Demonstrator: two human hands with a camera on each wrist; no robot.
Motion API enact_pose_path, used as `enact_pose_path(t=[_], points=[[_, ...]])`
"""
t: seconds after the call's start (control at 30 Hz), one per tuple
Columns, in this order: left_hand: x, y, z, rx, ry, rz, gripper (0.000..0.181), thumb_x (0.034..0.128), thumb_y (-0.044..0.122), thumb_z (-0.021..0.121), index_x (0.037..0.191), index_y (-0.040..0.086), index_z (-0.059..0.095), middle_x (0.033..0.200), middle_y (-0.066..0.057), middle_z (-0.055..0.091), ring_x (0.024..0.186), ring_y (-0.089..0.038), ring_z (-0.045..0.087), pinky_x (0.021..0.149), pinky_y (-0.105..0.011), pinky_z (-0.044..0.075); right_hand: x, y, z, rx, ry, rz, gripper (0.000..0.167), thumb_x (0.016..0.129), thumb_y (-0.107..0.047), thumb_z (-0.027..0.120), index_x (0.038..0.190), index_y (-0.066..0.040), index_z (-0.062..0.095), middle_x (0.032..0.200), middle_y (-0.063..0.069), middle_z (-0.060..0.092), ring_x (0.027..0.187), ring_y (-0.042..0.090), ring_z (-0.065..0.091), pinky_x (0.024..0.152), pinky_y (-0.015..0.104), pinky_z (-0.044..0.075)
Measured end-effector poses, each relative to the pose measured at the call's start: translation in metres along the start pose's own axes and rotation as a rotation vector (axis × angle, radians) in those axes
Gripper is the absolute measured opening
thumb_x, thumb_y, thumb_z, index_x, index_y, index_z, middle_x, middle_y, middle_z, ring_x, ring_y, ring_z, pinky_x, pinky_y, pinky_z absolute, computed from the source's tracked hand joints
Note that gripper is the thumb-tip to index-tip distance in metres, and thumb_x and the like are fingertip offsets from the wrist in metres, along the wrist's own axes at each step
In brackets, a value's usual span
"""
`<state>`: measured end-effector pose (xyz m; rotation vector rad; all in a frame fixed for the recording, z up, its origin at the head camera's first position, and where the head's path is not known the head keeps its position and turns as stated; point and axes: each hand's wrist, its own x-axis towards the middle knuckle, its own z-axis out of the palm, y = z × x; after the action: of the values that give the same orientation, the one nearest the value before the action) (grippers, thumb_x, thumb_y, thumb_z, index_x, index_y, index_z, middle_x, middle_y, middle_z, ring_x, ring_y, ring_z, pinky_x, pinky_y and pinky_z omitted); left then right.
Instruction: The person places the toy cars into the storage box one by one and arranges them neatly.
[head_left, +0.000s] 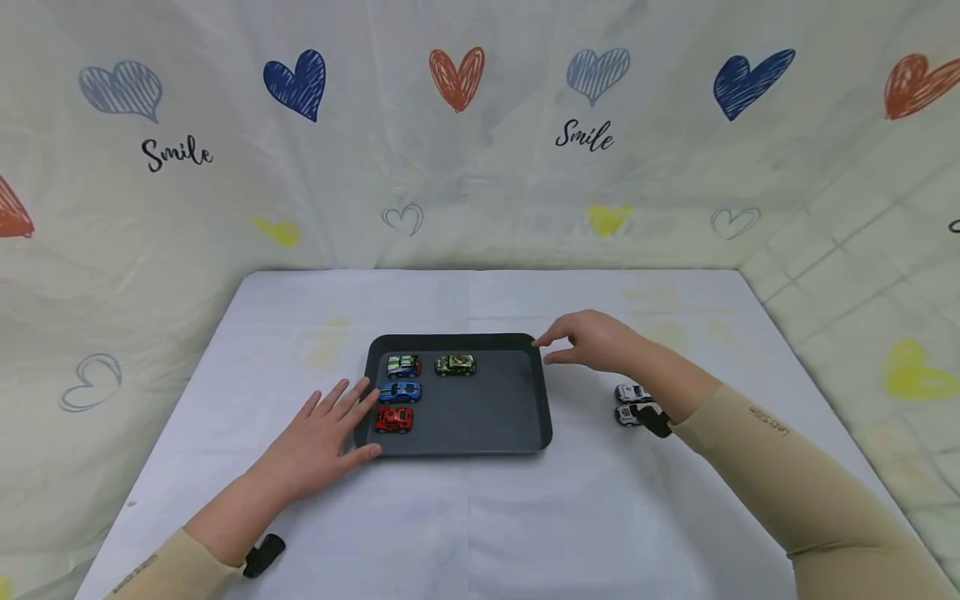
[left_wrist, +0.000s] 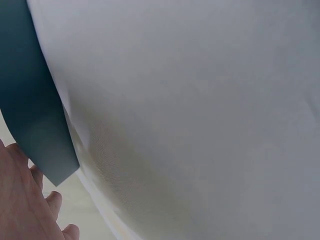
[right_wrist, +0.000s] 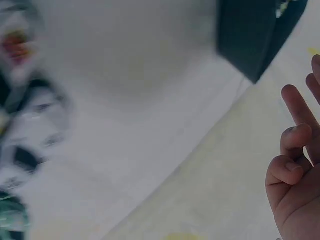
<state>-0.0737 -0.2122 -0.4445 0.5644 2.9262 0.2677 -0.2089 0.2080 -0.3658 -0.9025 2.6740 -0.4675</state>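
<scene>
A dark grey tray [head_left: 480, 417] holds a green-and-white car [head_left: 403, 367], a blue car [head_left: 400, 392] and a red car [head_left: 393, 419] in a column at its left, with a camouflage car [head_left: 455, 365] beside the top one. The left hand [head_left: 318, 446], fingers spread, lies at the tray's left edge. Around the tray's upper right corner the right hand [head_left: 596, 340] hovers, its fingers bent loosely and nothing between them. In the right wrist view that hand [right_wrist: 300, 155] is apart from the tray [right_wrist: 245, 40].
Two white-and-black cars [head_left: 632, 393] stand on the white tablecloth [head_left: 585, 517] right of the tray, partly hidden by the right forearm. The right wrist view shows blurred cars at its left edge. A cloth with printed hearts [head_left: 457, 79] hangs behind the table.
</scene>
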Motion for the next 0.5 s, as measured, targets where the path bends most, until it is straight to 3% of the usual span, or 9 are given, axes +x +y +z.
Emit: enact_pose_path(t=[0.23,0.5], points=[[0.000,-0.001,0.001,0.007,0.000,0.007,0.084,0.0934,0.067,0.050,0.159,0.021,0.024,0.166,-0.002,0.015,0.151,-0.034,0.013,0.119,-0.059,0.012,-0.047,0.039,0.011,-0.034,-0.033,0.044,0.030,0.090,-0.027,0.075,0.119,-0.020,0.075,0.119,-0.001,0.069,0.109,0.026,0.064,0.087,0.043,0.054],[-0.001,-0.002,0.001,0.014,0.014,0.003,0.084,0.0930,0.065,0.054,0.159,0.021,0.026,0.166,-0.002,0.016,0.151,-0.034,0.014,0.118,-0.060,0.013,-0.086,0.062,0.006,-0.034,-0.054,0.142,0.028,0.090,-0.026,0.074,0.118,-0.021,0.075,0.121,0.003,0.069,0.116,0.030,0.062,0.092,0.050,0.052]])
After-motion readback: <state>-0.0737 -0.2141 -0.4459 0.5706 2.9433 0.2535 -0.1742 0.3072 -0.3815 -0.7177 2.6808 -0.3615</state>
